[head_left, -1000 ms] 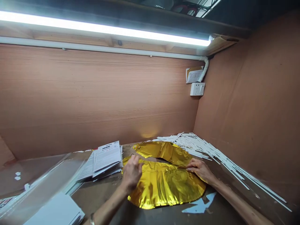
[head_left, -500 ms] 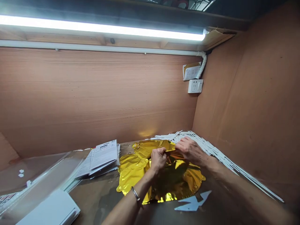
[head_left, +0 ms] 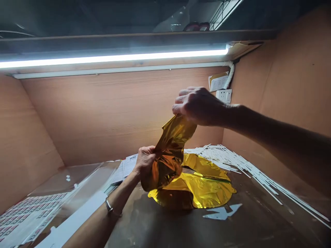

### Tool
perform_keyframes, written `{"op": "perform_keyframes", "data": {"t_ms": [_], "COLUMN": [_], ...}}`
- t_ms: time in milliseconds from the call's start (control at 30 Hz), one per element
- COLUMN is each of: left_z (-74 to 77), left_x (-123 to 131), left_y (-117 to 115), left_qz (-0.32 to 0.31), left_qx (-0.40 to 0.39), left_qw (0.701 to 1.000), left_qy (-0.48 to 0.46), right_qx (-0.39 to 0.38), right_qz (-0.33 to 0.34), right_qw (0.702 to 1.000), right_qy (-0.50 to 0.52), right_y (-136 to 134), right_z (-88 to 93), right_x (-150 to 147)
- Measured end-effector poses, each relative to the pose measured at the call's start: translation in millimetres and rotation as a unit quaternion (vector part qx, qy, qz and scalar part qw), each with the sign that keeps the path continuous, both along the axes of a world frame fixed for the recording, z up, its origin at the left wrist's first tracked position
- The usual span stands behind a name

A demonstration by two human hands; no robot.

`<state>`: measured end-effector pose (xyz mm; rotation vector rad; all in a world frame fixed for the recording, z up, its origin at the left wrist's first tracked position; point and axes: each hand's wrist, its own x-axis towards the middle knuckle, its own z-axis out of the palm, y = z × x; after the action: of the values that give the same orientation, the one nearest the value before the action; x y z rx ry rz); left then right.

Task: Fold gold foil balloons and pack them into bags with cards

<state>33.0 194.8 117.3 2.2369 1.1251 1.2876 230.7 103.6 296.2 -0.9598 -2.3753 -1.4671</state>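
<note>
A gold foil balloon (head_left: 204, 190) lies crumpled on the brown work surface (head_left: 165, 227), and a long stretch of it rises into the air. My right hand (head_left: 199, 106) grips the top end of that raised stretch (head_left: 176, 137), high above the surface. My left hand (head_left: 146, 162) holds the same foil lower down, at its left side. The balloon's full shape is hidden by its folds.
A heap of white sticks (head_left: 227, 160) lies at the back right. Printed leaflets (head_left: 129, 164) sit behind a clear plastic sheet (head_left: 74, 184) on the left. A printed sheet (head_left: 26, 217) lies at the lower left. A white paper scrap (head_left: 222, 211) lies front right.
Both hands have lifted part of the balloon off the surface, my right hand rising highest. The foil, flatter before, now hangs in folds. The view has tilted upward.
</note>
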Motion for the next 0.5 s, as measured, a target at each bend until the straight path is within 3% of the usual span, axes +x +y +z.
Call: {"op": "perform_keyframes", "data": {"t_ms": [133,233,333,400,500], "left_z": [17.1,16.6,-10.0,-38.7,-81.7], "left_x": [-44.0,-67.8,-77.2,-75.9,-67.9], "left_y": [-5.4,-17.0,-36.1,-51.8,-74.5], "left_qz": [0.050,0.091,0.117,0.141,0.197], "left_qx": [0.032,0.057,0.062,0.056,0.044], "left_qw": [0.998,0.990,0.982,0.977,0.968], "left_qy": [0.039,0.092,0.135,0.149,0.146], "right_qx": [0.036,0.030,-0.043,-0.099,-0.083], "right_qz": [0.024,0.077,0.125,0.143,0.192], "right_qw": [0.999,0.996,0.988,0.979,0.964], "right_qy": [0.016,0.041,0.082,0.108,0.164], "right_y": [-32.6,-64.5,-97.2,-113.9,-127.3], "right_z": [18.2,-5.1,-75.0,-141.2,-242.8], "right_x": [-2.7,4.6,14.1,19.7,24.4]}}
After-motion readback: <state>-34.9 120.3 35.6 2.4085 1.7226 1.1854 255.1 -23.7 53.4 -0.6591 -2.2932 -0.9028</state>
